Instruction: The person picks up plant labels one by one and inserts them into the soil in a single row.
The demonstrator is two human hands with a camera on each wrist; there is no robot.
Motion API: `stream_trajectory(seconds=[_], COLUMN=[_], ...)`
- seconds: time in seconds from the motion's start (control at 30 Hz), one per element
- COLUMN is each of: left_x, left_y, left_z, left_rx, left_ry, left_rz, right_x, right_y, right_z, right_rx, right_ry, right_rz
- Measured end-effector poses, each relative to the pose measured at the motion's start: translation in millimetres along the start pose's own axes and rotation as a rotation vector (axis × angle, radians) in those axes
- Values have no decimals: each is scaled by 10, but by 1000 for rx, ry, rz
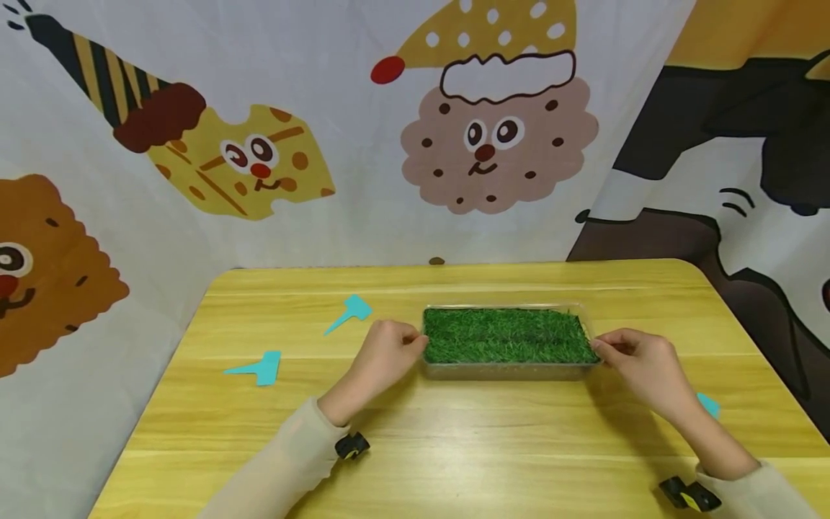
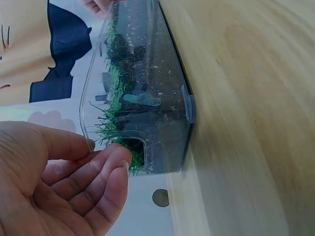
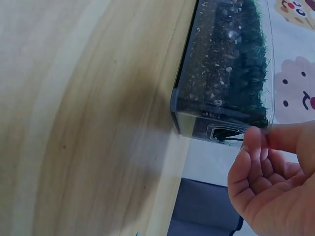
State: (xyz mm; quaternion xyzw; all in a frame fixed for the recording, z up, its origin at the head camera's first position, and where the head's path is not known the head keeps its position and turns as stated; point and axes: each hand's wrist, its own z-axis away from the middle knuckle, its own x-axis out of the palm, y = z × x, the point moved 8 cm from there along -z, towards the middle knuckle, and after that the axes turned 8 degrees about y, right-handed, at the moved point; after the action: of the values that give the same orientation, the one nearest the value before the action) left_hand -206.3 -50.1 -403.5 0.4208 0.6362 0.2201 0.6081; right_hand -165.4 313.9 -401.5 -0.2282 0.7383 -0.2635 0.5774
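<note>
A long clear plastic box stands on the table with a green artificial grass mat across its top. Through its wall in the right wrist view, brown gravel shows beneath the grass. At the box's left end, my left hand pinches the upper edge between thumb and fingertips. My right hand pinches the opposite end's edge near the front corner. Whether grass is also caught between the fingertips I cannot tell. Each end wall has a rounded opening, seen close to the fingers in the wrist views.
Two turquoise T-shaped plant labels, one farther back and one nearer, lie left of the box. Another turquoise piece is partly hidden behind my right forearm. A cartoon-printed cloth hangs behind the wooden table.
</note>
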Motion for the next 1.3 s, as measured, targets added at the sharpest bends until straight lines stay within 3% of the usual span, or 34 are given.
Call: stream_trajectory(seconds=[0.3, 0.73, 1.3], left_x=[-71, -168, -290], left_y=[-32, -109, -163], left_z=[111, 282, 489], left_rx=[-35, -29, -84], left_ry=[1, -2, -9], left_rz=[0, -23, -20], right_x=[22, 113, 187], right_y=[-70, -134, -249], right_z=[71, 192, 374], right_rx=[28, 60, 35], right_ry=[-23, -68, -43], right_rz=[-1, -29, -27])
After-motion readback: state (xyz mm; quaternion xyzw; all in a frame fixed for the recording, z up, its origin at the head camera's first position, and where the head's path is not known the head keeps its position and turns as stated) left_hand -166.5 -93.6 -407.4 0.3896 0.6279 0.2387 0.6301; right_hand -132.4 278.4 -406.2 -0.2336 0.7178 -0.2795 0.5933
